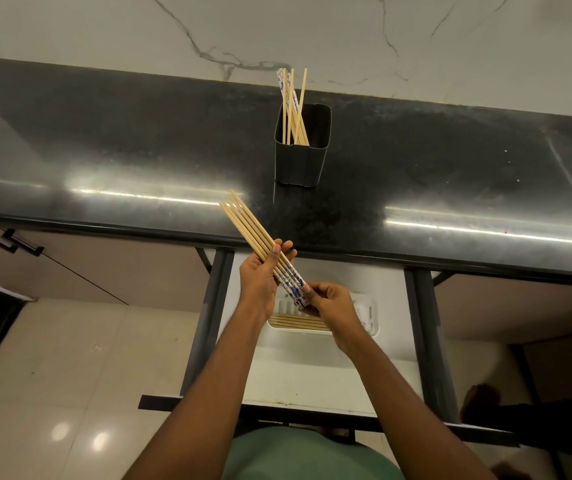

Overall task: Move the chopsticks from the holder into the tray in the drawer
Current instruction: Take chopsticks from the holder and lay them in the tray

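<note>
A bundle of chopsticks (263,251) is held in the air above the open drawer (315,368), lying flat and side by side, apparently so that the sticks are squared up before they go down together. The sticks are pale wood with blue-and-white patterned butt ends; the plain tips point up and to the left, over the bench (104,150) edge. The left hand (260,275) is closed around the middle of the bundle, and the right hand (329,299) pinches the patterned ends (likely to align them). Directly beneath, the white tray (371,323) in the drawer already holds several chopsticks. Further back on the bench, the black holder (300,161) still contains more chopsticks (293,105), leaning upright.
</note>
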